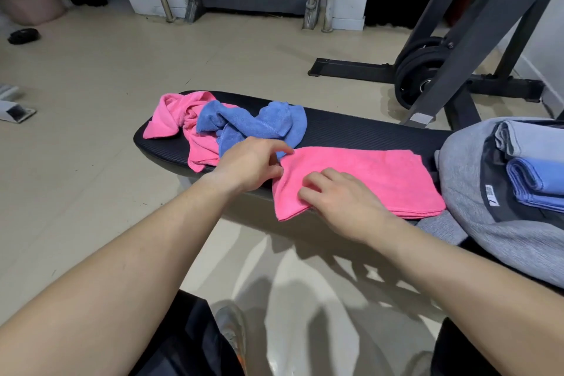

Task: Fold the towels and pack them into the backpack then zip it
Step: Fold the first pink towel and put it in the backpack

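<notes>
Nearest, centre frame: right hand (pixel 338 201) lies on folded pink towel (pixel 372 174), fingers bent onto cloth; whether gripping, cannot tell. Left hand (pixel 250 162) pinches its left edge. It lies flat on black bench (pixel 351 131). Right edge of frame: grey backpack (pixel 470 223) open, folded blue towel (pixel 537 186) and grey towel (pixel 531 140) inside. Farther, centre left: crumpled blue towel (pixel 262 125) overlapping crumpled pink towel (pixel 177 119) at bench end. Upper right: weight plates (pixel 418 70).

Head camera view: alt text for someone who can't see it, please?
Two hands fold a pink towel on a bench: the left hand pinches its edge, the right hand lies on it. A crumpled pink towel and blue towel lie beyond; an open grey backpack holds folded towels.
</notes>
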{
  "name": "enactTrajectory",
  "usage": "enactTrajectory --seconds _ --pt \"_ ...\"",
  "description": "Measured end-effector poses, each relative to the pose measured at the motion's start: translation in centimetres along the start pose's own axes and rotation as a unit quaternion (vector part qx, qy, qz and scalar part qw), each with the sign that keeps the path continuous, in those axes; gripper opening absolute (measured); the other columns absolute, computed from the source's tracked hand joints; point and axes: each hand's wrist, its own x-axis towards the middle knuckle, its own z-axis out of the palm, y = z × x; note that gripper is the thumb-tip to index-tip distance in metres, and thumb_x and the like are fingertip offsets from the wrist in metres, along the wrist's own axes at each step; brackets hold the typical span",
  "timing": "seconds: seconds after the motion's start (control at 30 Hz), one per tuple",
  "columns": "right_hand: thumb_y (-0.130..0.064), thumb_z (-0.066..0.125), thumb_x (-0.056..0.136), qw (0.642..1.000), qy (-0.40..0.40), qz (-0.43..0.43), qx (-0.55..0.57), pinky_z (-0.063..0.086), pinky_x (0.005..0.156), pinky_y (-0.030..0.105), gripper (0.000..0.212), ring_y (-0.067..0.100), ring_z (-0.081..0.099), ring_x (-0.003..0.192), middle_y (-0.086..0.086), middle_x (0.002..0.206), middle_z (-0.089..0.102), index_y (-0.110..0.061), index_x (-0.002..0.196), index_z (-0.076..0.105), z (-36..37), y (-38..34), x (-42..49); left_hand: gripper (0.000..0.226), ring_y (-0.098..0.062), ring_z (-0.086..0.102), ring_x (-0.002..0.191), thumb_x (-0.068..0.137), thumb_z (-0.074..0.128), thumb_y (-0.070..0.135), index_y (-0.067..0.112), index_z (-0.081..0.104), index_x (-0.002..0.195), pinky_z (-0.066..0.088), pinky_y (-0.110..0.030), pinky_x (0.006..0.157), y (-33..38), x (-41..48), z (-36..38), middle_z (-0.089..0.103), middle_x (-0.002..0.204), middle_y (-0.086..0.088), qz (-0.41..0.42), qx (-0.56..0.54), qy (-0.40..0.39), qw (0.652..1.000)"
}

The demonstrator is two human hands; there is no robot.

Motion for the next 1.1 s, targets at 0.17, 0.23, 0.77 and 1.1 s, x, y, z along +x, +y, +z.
enactTrajectory --seconds 0.17,0.23,0.77,1.1 --pt "-0.018 0.070 0.085 0.995 -0.059 0.012 0.076 0.055 0.087 0.039 0.020 0.028 0.062 0.110 -0.001 0.120 0.066 -0.020 0.104 0.065 -2.5 2.4 -2.8 0.020 -0.011 0.057 0.086 0.090 0.068 0.038 0.042 0.069 0.110 0.050 -0.034 0.066 0.9 -0.5 0.8 0.057 0.078 0.020 0.051 0.043 -0.001 0.998" --pt "-0.025 0.067 0.081 0.992 -0.090 0.037 0.085 0.051 0.095 0.035 0.028 0.024 0.060 0.118 -0.002 0.125 0.064 -0.020 0.108 0.065 -3.9 2.8 -3.6 0.018 -0.013 0.056 0.088 0.092 0.064 0.037 0.044 0.069 0.108 0.043 -0.031 0.063 1.4 -0.7 1.3 0.053 0.078 0.018 0.066 0.065 0.006 0.996" --pt "-0.072 0.043 0.084 0.973 -0.133 0.188 0.032 0.045 0.092 0.045 0.061 0.034 0.055 0.101 0.008 0.104 0.053 -0.016 0.101 0.063 -3.8 -2.2 -1.1 0.025 -0.011 0.061 0.090 0.083 0.063 0.030 0.035 0.059 0.107 0.053 -0.037 0.077 1.3 -1.2 2.3 0.065 0.098 0.016 0.008 -0.029 0.022 0.999" --pt "-0.040 0.036 0.102 0.974 -0.126 0.173 0.080 0.043 0.097 0.043 0.042 0.026 0.049 0.113 -0.003 0.123 0.052 -0.038 0.142 0.047 -3.8 0.2 -1.6 0.003 -0.012 0.060 0.081 0.088 0.061 0.034 0.032 0.059 0.089 0.050 -0.036 0.070 1.9 -0.1 3.3 0.061 0.086 0.012 -0.029 -0.064 0.048 0.996"
